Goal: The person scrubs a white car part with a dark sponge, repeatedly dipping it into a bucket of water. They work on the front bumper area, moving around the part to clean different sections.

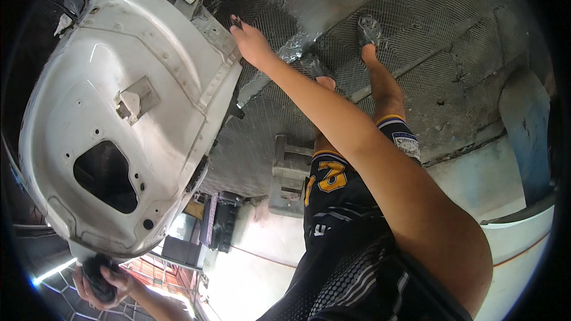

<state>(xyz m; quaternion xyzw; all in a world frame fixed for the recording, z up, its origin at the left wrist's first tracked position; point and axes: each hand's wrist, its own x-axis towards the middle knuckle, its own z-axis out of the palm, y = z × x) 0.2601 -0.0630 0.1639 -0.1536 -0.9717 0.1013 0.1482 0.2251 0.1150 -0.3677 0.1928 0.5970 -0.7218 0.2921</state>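
A large white car body panel (pixel 172 95), with a curved bulge and a dark oval opening (pixel 107 176), fills the left side. My left hand (pixel 106 285) is at the panel's bottom edge, its fingers wrapped round a dark, rounded thing (pixel 98 276) whose kind I cannot make out. Stretched across my body, my right arm reaches to the panel's right edge. There my right hand (pixel 253 43) is closed at the fingers, with a small dark piece (pixel 237 22) showing between them. Most of that piece is hidden. A small metal bracket (pixel 135 102) sits on the panel's face.
My feet in dark clogs (pixel 369 28) stand on a dark, ridged floor (pixel 428 41) with wet-looking patches. A grey plastic stool (pixel 288 181) is beside my legs. Blue and white curved panels (pixel 526 137) lie at the right. Behind are a pale wall (pixel 259 261) and metal framing.
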